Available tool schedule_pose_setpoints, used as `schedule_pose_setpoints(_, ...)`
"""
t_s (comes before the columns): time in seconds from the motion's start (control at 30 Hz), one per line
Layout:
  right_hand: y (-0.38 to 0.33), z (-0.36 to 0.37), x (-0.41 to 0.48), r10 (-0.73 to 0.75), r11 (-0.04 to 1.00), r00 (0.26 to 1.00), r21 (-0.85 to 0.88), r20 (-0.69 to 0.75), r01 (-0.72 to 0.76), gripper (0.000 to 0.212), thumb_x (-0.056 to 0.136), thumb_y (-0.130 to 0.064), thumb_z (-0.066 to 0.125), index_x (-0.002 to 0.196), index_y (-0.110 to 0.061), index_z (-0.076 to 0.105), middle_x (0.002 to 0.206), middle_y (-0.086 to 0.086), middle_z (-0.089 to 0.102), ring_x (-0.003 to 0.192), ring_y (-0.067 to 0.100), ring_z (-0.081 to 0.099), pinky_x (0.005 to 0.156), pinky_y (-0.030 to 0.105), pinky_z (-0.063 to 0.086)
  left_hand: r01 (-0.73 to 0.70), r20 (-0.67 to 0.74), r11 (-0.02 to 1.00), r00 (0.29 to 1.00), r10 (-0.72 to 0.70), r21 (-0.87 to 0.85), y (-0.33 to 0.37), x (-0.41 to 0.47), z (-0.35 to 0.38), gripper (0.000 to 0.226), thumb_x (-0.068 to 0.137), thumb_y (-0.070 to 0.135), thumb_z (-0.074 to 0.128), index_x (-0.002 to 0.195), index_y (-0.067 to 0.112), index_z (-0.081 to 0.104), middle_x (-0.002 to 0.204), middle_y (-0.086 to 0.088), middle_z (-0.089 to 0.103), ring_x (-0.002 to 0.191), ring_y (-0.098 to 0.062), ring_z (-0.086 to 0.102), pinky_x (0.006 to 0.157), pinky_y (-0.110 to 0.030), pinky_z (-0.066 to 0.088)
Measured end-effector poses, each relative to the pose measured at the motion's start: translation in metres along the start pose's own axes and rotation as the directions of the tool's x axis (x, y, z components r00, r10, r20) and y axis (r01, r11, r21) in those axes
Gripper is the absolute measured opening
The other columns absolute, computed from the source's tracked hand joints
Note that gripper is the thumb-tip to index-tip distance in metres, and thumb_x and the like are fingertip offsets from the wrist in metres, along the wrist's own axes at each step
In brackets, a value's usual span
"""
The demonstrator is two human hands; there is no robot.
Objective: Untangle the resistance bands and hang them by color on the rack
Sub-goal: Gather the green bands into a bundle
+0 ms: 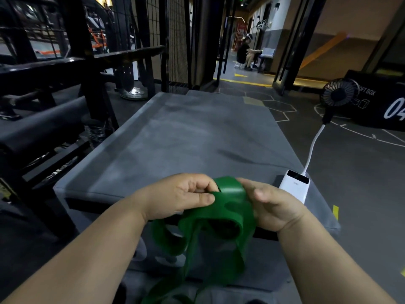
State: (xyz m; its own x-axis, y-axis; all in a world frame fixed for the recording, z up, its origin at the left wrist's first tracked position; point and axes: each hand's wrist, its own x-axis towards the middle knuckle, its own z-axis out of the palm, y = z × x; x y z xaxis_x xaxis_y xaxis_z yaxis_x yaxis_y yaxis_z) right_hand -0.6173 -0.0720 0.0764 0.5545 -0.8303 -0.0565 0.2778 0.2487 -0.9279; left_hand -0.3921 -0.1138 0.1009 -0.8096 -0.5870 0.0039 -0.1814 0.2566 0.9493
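Left hand (182,196) is pinching the upper fold of the green band (228,208), with the thumb lying across the front of the strip and the fingers curling in behind it. Right hand (271,205) is gripping the same band from the other side, fingers wrapping round its right edge and thumb pointing inward toward the left hand. The hands are sitting close together with a short arched stretch of band between them. Below the hands the band is hanging in several twisted, overlapping loops between the forearms. Its lowest part is running out of the bottom of the view and is blurred, so the tangle cannot be traced there. Both hands are hovering over the near edge of a grey padded mat (175,137), and the band is not touching it. A white power bank (294,185) is lying on the mat's near right corner, just beside the right hand. A white cable (313,148) is running from it up to a small black fan (338,94) standing on the floor (350,172). A black box (377,106) with white lettering is sitting behind the fan. A black rack (76,62) is standing along the mat's left side. A seated person (244,53) is showing far off in the corridor.
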Motion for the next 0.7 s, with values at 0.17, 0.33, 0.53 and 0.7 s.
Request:
schedule_pose_setpoints(0.17,0.004,0.011,0.008,0.072,0.997,0.997,-0.039,-0.014,-0.072,0.093,0.052,-0.033,0.094,0.127,0.0,0.049,0.097,0.013,0.07,0.084,0.023,0.069,0.073,0.033,0.056,-0.041,-0.054,0.999,0.998,0.04,-0.021,0.002,0.0,0.0,0.011,0.096,0.015,0.054,0.091,0.008,0.061,0.073,0.007,0.064,0.064,-0.004,0.058,0.06,-0.015,0.045)
schedule_pose_setpoints(0.33,0.005,0.014,0.012,0.036,0.999,0.998,-0.039,-0.044,-0.037,0.105,0.05,-0.03,0.095,0.135,0.002,0.041,0.108,0.018,0.065,0.091,0.028,0.067,0.078,0.037,0.055,-0.09,-0.107,0.988,0.989,0.103,0.123,-0.004,0.003,0.001,0.014,0.089,0.025,0.058,0.099,0.015,0.06,0.084,0.007,0.067,0.081,-0.008,0.063,0.076,-0.026,0.051)
schedule_pose_setpoints(0.53,0.008,0.016,0.014,0.032,0.999,0.996,0.024,-0.085,-0.03,0.088,0.053,-0.026,0.093,0.126,0.0,0.051,0.094,0.02,0.066,0.077,0.028,0.067,0.068,0.036,0.056,-0.131,-0.301,0.957,0.931,0.208,0.258,-0.008,0.007,0.004,0.031,0.073,0.051,0.066,0.085,0.032,0.044,0.082,0.001,0.063,0.079,-0.018,0.062,0.075,-0.043,0.053)
schedule_pose_setpoints(0.7,0.005,0.015,0.013,0.015,1.0,0.988,0.022,-0.151,-0.012,0.051,0.049,-0.028,0.094,0.089,-0.007,0.071,0.07,0.01,0.062,0.05,0.014,0.058,0.051,0.025,0.052,-0.133,-0.376,0.964,0.901,0.214,0.23,-0.016,0.014,0.009,0.04,0.067,0.054,0.065,0.085,0.03,0.038,0.084,0.0,0.065,0.077,-0.019,0.062,0.076,-0.043,0.053)
